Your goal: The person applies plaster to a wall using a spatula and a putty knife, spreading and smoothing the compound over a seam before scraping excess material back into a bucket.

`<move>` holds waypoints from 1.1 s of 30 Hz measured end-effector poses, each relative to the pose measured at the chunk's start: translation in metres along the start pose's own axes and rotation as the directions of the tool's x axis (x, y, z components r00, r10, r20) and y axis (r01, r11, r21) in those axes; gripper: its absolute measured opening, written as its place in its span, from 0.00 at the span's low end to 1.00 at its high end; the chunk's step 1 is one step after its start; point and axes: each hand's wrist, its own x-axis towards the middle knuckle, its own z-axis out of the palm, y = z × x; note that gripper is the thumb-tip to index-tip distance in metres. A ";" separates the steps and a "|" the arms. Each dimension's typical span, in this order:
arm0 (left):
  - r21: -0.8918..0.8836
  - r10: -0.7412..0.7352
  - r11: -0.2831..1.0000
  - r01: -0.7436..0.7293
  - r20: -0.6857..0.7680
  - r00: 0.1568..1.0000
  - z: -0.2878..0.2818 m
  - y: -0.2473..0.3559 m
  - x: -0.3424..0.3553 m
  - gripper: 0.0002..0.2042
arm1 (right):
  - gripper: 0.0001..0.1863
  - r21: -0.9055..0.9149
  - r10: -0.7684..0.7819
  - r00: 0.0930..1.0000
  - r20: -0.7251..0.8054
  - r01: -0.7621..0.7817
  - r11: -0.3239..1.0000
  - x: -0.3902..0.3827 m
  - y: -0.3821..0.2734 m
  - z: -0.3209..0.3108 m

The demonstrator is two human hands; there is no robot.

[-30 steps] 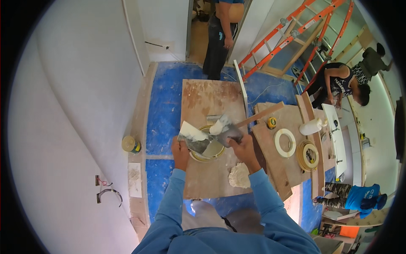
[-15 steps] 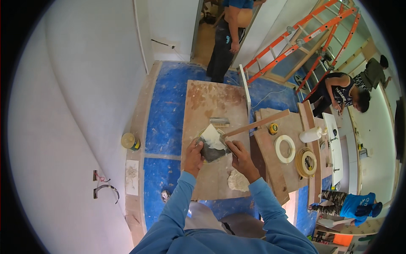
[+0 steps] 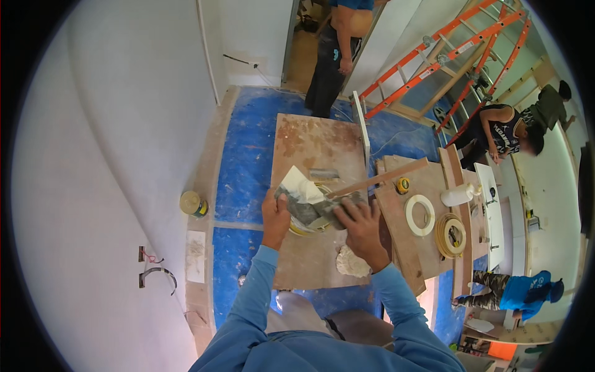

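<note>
My left hand (image 3: pixel 276 218) grips the edge of a flat grey plate (image 3: pixel 304 212), its upper corner white with thick white paste on it. My right hand (image 3: pixel 364 234) is closed over a dark grey flat blade (image 3: pixel 354 199), which reaches the plate's right side; its handle, if any, is hidden. Below both, a round tub (image 3: pixel 302 232) with a yellowish rim shows partly on the wooden board (image 3: pixel 316 139). Just beyond lies a grey metal scraper blade (image 3: pixel 324 174). A crumpled off-white lump (image 3: pixel 353 261) rests near my right wrist.
A wooden strip (image 3: pixel 396 175) juts over the right-hand boards, which carry a tape measure (image 3: pixel 403 185), tape rolls (image 3: pixel 419 216) and a white bottle (image 3: pixel 457 195). An orange ladder (image 3: pixel 434 65) stands far right. Several other people are around. A can (image 3: pixel 193 204) sits by the left wall.
The plate has shifted left and tilted in my left hand. My right hand has turned over, its fingers now across the grey blade, which shows more to the right.
</note>
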 end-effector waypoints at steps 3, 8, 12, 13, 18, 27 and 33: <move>0.113 0.141 0.985 -0.129 -0.110 0.984 0.005 -0.002 -0.001 0.09 | 0.26 0.296 -0.105 0.984 0.145 0.059 0.954 -0.021 0.004 0.014; -0.217 -0.142 0.968 0.128 -0.048 0.989 -0.020 -0.016 0.004 0.08 | 0.08 0.806 0.400 0.772 0.493 -0.579 0.124 -0.057 0.044 0.044; -0.368 -0.206 0.906 0.207 0.041 0.978 -0.032 -0.004 -0.009 0.08 | 0.09 0.448 0.341 0.301 0.891 -0.713 -0.540 -0.076 0.065 0.071; -0.367 -0.205 0.908 0.204 0.036 0.978 -0.036 -0.003 -0.014 0.08 | 0.09 0.394 0.301 0.263 0.917 -0.726 -0.565 -0.074 0.063 0.073; -0.356 -0.233 0.910 0.210 -0.023 0.972 -0.062 0.002 -0.044 0.09 | 0.10 0.348 0.327 0.193 0.925 -0.776 -0.526 -0.039 0.037 0.056; -0.272 -0.265 0.938 0.215 -0.163 0.950 -0.119 -0.006 -0.103 0.11 | 0.09 0.344 0.240 0.258 0.936 -0.815 -0.466 0.004 0.031 0.053; -0.439 -0.335 0.874 0.210 -0.230 0.914 -0.175 -0.011 -0.165 0.14 | 0.05 0.597 0.291 0.677 0.676 -0.735 0.322 0.012 0.050 0.084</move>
